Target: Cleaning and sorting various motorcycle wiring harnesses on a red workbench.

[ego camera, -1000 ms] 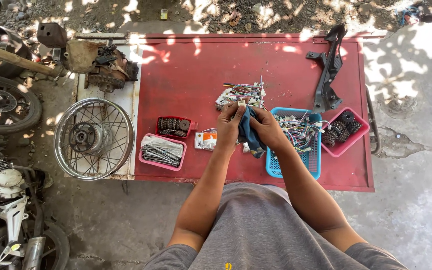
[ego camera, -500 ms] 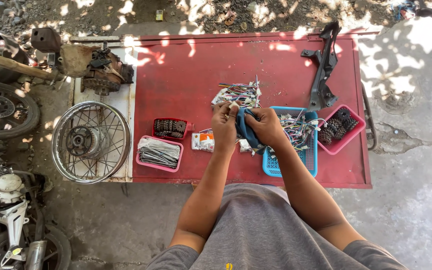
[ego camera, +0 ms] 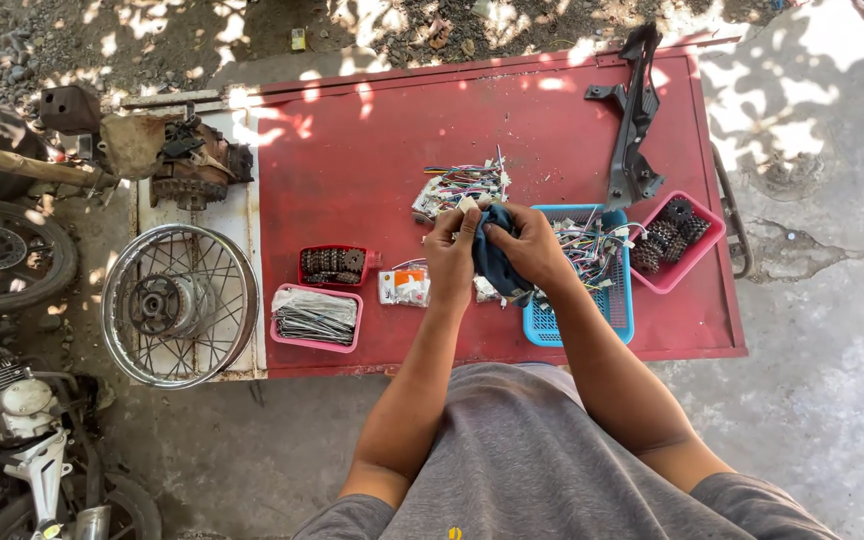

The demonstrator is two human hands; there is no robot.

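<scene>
Over the middle of the red table (ego camera: 372,160), my left hand (ego camera: 450,250) and my right hand (ego camera: 522,243) are together, both gripping a dark blue cloth (ego camera: 495,262) bunched between them. A small pale part seems pinched at my left fingertips, too small to make out. Just beyond the hands lies a bundle of coloured wires with white plugs (ego camera: 457,185). Under my right wrist sits a blue basket (ego camera: 607,310) holding more coloured wiring.
A pink tray of sprockets (ego camera: 674,240) and a black metal bracket (ego camera: 635,120) lie at the right. Left of the hands are a small packet (ego camera: 404,287), a red tray of chain (ego camera: 334,266) and a pink tray of spokes (ego camera: 314,316). A spoked wheel (ego camera: 180,305) and engine parts lie further left.
Both hands stay together on the blue cloth, working it slightly. The view has shifted a little; nothing on the table has moved.
</scene>
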